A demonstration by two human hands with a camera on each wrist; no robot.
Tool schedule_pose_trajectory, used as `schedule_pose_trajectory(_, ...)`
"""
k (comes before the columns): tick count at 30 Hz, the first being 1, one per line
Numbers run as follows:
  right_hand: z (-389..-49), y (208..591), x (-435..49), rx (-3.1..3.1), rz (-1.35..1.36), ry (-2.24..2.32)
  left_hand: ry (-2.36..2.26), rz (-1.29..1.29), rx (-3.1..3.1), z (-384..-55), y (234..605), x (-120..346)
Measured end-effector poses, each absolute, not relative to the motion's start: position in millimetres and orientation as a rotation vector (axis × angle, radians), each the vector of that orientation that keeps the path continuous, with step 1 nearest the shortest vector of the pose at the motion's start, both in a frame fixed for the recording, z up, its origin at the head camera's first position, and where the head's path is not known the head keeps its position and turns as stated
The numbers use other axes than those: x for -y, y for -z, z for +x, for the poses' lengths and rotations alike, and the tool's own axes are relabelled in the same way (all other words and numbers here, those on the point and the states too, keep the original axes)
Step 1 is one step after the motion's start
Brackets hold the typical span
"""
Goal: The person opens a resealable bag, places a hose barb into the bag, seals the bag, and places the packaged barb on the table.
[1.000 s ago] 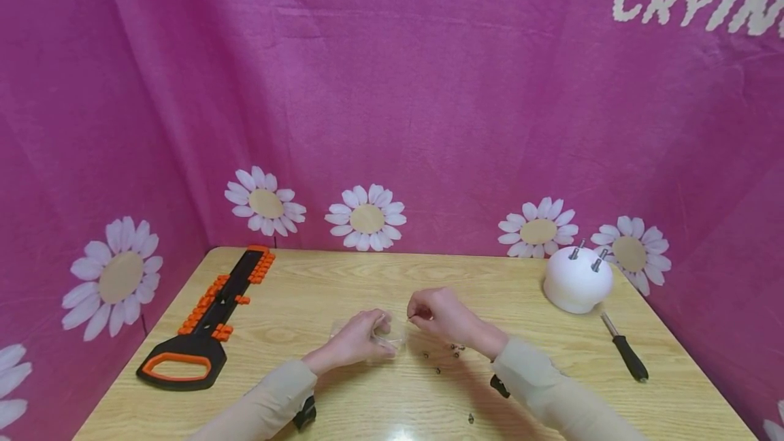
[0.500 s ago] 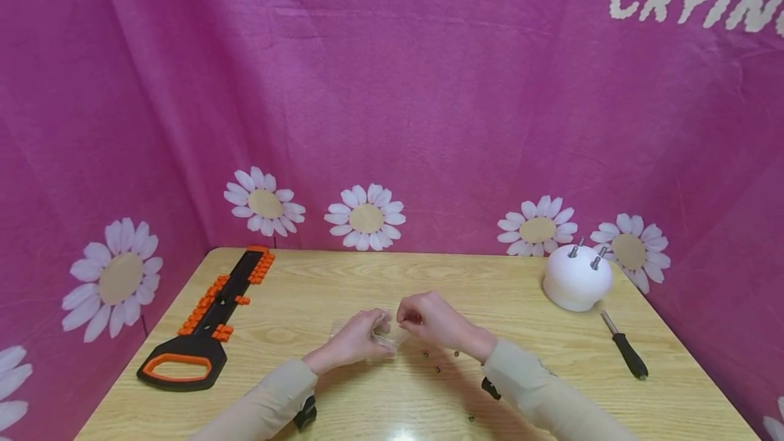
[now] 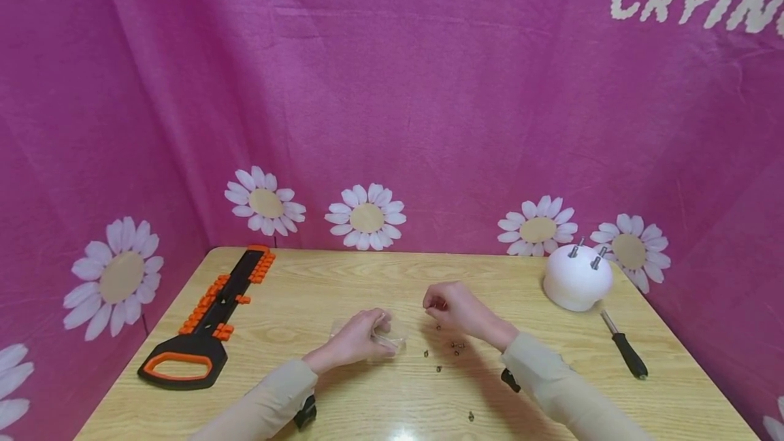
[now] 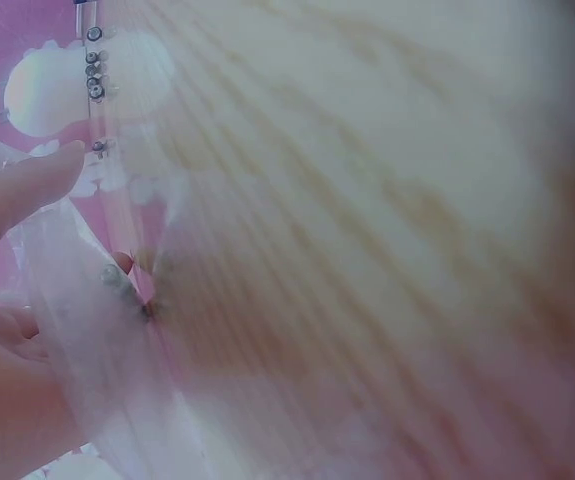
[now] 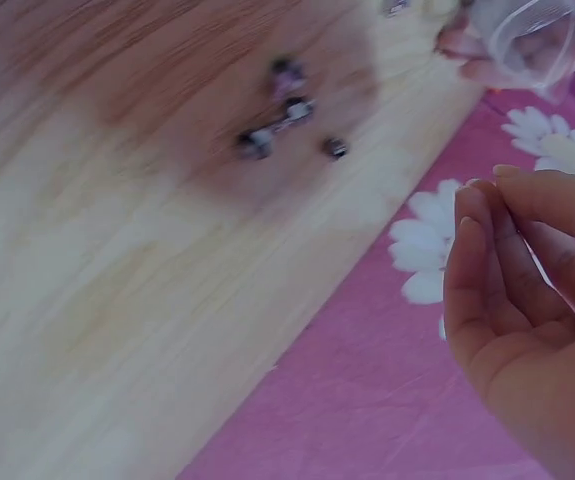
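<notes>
My left hand (image 3: pixel 361 337) grips a clear plastic bag (image 3: pixel 392 342) by its side, low over the table, with the mouth spread toward the right. In the left wrist view, small metal pieces (image 4: pixel 117 280) show through the film. Right of the bag, my right hand (image 3: pixel 456 308) hovers above the table. Its fingers are loosely bent, the fingertips (image 5: pixel 472 195) close together, with nothing visible between them. Below it lie several small metal nuts (image 3: pixel 456 352), some of them bunched together; in the right wrist view they look dark and shiny.
A black rack with orange clips (image 3: pixel 214 318) lies at the left. A white dome (image 3: pixel 577 281) with two metal bits stands at the back right, and a black-handled screwdriver (image 3: pixel 629 356) lies before it. One nut (image 3: pixel 471 416) sits apart near the front. Purple cloth (image 3: pixel 429 121) encloses the table.
My right hand moves left to the bag's mouth, then draws back right over the loose nuts. My left hand keeps its grip on the bag in place.
</notes>
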State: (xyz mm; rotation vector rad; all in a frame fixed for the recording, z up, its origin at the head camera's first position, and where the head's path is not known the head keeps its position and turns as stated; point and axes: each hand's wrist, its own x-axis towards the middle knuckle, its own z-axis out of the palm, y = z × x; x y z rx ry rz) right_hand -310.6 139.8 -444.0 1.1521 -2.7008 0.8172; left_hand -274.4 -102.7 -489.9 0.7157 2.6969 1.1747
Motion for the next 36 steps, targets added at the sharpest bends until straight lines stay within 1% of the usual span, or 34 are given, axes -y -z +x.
schedule_pose_trajectory(13,-314,469,-164,2.835,1.067,-0.771,-1.162,0.69,-2.684,-273,490,103)
schedule_pose_trajectory(18,-314,476,-168,2.835,1.053,-0.721,-1.155,0.717,-2.711,-274,490,103)
schedule_pose_trajectory(36,-313,479,-163,2.832,1.045,-0.724,-1.13,0.71,-2.727,-275,490,102)
